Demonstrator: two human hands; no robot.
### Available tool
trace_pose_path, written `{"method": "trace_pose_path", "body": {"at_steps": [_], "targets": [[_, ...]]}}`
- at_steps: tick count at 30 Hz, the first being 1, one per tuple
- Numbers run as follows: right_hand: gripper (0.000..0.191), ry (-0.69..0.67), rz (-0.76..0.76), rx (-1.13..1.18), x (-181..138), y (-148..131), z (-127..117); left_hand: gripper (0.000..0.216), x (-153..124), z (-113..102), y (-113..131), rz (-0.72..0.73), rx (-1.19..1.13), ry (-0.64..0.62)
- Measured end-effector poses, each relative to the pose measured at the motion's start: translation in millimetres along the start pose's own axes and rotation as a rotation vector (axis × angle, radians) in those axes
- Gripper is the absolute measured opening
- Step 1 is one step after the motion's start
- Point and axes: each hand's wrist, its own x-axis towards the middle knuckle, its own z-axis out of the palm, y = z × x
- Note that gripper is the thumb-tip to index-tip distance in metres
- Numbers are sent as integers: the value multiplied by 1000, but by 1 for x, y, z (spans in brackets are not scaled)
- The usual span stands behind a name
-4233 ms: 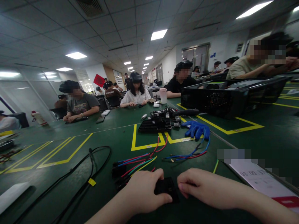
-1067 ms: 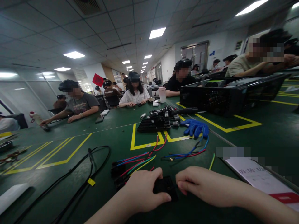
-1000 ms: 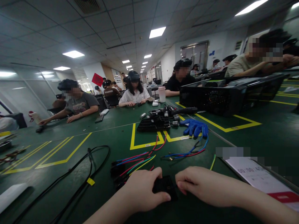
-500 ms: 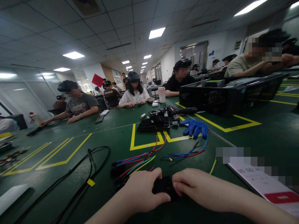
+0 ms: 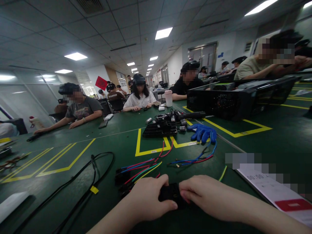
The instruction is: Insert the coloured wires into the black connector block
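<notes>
Black box lies on the tabletop between your hands. Keep your left hand, half-closed with thumb and fingers clasping it, firm so it cannot slide. Work gently with your right hand, curled at the box's right edge; whether it pinches anything can't be told. It sits further in over that edge than a second ago.

Black block, one: left end is covered by the left hand. Right hand: most fingertips are hidden. Phone: partly masked by pixelation, cropped by right edge. White object: cut off by left edge.
</notes>
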Motion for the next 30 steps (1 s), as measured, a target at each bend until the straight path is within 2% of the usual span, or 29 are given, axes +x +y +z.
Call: {"method": "trace_pose_path", "body": {"at_steps": [5,10,16,24,30], "targets": [[26,-27,-8,48,0,0,3,34,0,1,0,1,12,-1],[24,22,33,-100,-1,-5,3,35,0,2,-1,11,3,5],[24,-20,-13,78,0,1,0,35,0,2,-2,10,-7,-2],[24,-4,10,-16,-1,1,4,34,1,1,-1,6,-15,-11],[23,-20,-38,61,0,3,3,35,1,2,-2,13,-13,-10]]}}
